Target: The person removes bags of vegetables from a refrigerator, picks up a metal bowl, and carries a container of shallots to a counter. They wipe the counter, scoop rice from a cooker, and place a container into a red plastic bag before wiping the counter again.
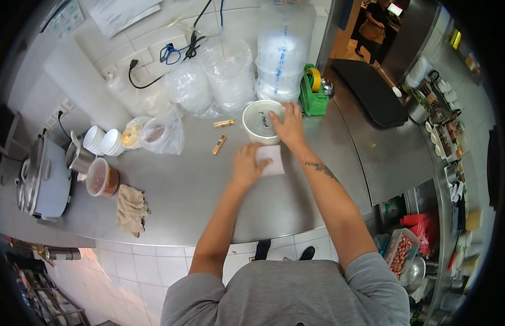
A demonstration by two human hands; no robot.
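Note:
A round white tub (258, 133) with a clear lid stands on the steel counter, dark handwriting across its lid. My right hand (289, 125) grips it from the right, thumb over the lid and fingers around the far side. Just in front of the tub, my left hand (246, 164) holds a pale pinkish slip of paper (273, 161), its thumb lying over the sheet. Two wooden clothespins (223, 124) lie left of the tub. Beyond my right hand sits a green tape dispenser (315, 96) with a yellow roll.
Stacked clear plastic lids in bags (228, 76) line the wall. At left are white cups (111, 142), a tub of reddish food (102, 178), a beige cloth (131, 209) and a large cooker (51, 179). A black board (369, 89) lies at right. Another person (373, 30) stands beyond the doorway.

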